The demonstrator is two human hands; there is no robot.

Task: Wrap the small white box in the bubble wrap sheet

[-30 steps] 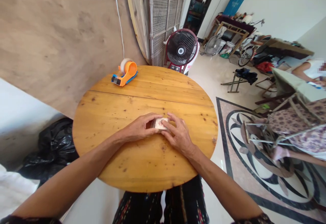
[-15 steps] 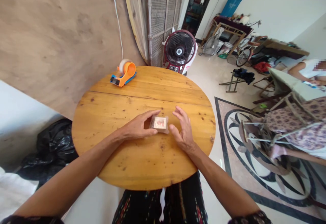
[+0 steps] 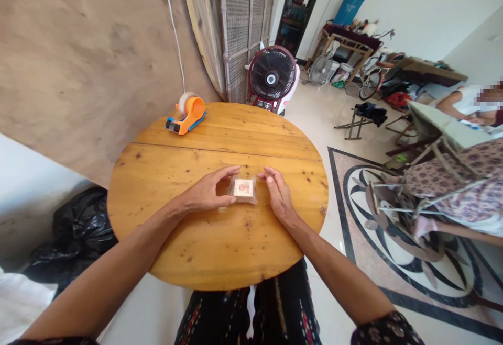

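Observation:
A small box in clear plastic wrap, with a pale label and a reddish picture on top, lies on the round wooden table. On its left side is my left hand, thumb and fingers apart around its near edge; whether the fingertips touch the wrap I cannot tell. My right hand is held just off the box's right side, fingers stretched out and holding nothing.
An orange tape dispenser stands at the table's far left edge. Behind the table is a fan. Black plastic bags lie at left. To the right, a person sits at another table, near a folding stool.
My right hand has drawn its fingers closer together, with the thumb nearer to them. My left hand has eased slightly back from the box. The view has shifted a little.

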